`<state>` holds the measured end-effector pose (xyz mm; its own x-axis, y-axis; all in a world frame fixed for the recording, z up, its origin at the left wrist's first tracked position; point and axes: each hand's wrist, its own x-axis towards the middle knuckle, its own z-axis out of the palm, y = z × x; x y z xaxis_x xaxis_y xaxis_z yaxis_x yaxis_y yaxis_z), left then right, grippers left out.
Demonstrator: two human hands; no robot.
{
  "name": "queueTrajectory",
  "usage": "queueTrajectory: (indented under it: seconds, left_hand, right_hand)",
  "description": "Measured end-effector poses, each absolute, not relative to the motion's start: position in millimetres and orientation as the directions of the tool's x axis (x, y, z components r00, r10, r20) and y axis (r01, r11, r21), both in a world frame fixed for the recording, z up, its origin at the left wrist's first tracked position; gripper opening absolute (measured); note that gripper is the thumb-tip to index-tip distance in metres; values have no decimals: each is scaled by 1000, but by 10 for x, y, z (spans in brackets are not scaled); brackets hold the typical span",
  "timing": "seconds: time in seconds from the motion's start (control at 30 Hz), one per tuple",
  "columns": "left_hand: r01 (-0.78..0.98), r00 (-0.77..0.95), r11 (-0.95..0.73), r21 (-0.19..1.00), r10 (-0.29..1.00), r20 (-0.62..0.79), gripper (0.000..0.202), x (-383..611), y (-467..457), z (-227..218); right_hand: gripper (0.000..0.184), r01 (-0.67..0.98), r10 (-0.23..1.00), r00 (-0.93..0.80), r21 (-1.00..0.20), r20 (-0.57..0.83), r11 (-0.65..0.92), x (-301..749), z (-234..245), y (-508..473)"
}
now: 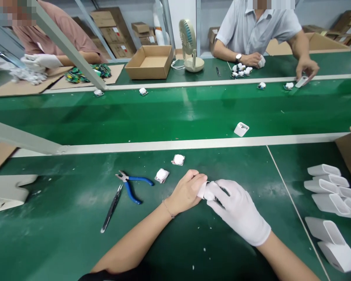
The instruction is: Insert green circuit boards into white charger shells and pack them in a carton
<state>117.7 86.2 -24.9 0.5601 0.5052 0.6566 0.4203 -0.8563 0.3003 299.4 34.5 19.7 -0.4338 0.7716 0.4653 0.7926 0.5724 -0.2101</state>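
with left hand (188, 192), we're gripping white casing (202, 191); with gloved right hand (236, 208), pinching white piece (210, 191), ideally aligning both squarely.

A dark green workbench (61, 246), speckled with tiny white bits, carries spread blue-handled pliers (126, 180) with black tweezers (112, 209) just beside them. Nearby sit two small white-topped parts (162, 175), well apart from the hollow white plastic housings (321, 229) lying beyond a thin pale line (286, 189) at right.

Hands (236, 208) on white piece (202, 191), blue-handled pliers (128, 191)
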Motion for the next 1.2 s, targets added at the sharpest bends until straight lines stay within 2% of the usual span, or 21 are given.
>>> queueTrajectory:
  seconds: [0.07, 0.17, 0.23, 0.37, 0.5, 0.57, 0.6, 0.67, 0.73, 0.8, 0.87, 0.9, 0.97, 1.07, 1.2]
  left_hand:
    - [395, 543, -853, 341, 516, 662, 50, 1186, 860, -249]
    - [370, 484, -813, 450, 582, 653, 53, 1208, 840, -255]
    - [340, 447, -803, 489, 596, 667, 53, 1227, 821, -262]
    - [302, 380, -827, 475, 561, 735, 58, 1249, 792, -274]
    - [294, 368, -835, 466, 549, 750, 67, 1244, 777, -273]
    - [299, 380, -833, 465, 551, 743, 64, 1243, 763, -267]
    - [300, 378, -831, 469, 554, 742, 64, 1246, 753, -265]
    - [295, 373, -819, 492, 573, 730, 62, 1260, 724, -262]
    - [285, 378, -799, 530, 601, 704, 57, 1283, 689, -260]
    - [279, 393, -780, 560, 625, 675, 47, 1314, 654, -255]
    - [270, 417, -772, 576, 633, 653, 37, 1346, 629, -247]
    - [261, 432, -771, 581, 632, 643, 34, 1360, 621, -243]
    - [232, 460, -770, 594, 625, 631, 37, 1380, 616, -238]
    - [190, 439, -744, 641, 649, 622, 56, 1389, 622, -242]
    - [146, 453, -697, 703, 678, 579, 69, 1385, 631, -248]
  right_hand:
    - [17, 774, 779, -431, -257, 456, 579, 2992, 217, 346]
    - [21, 701, 805, -422, -413, 416, 581, 2990, 258, 355]
    - [29, 670, 805, -405, -458, 434, 584, 2987, 263, 346]
    - [35, 655, 772, -327, -459, 544, 601, 2958, 227, 270]
    - [30, 698, 760, -362, -383, 540, 604, 2915, 232, 191]
    - [28, 695, 774, -357, -405, 522, 594, 2906, 251, 185]
    - [27, 673, 796, -348, -459, 496, 580, 2903, 260, 192]
    - [32, 577, 868, -300, -649, 395, 495, 2896, 262, 222]
    - [46, 400, 946, -240, -866, 216, 299, 2875, 239, 260]
    - [57, 206, 969, -247, -978, -9, 43, 2838, 194, 293]
    - [54, 102, 949, -274, -986, -155, -132, 2795, 141, 315]
    - [49, 88, 947, -265, -983, -182, -164, 2778, 117, 324]
    - [40, 65, 961, -225, -987, -161, -150, 2761, 76, 347]
    - [28, -26, 954, -286, -994, -93, -104, 2778, 46, 396]
    - [29, -83, 934, -337, -985, -117, -153, 2812, 95, 429]
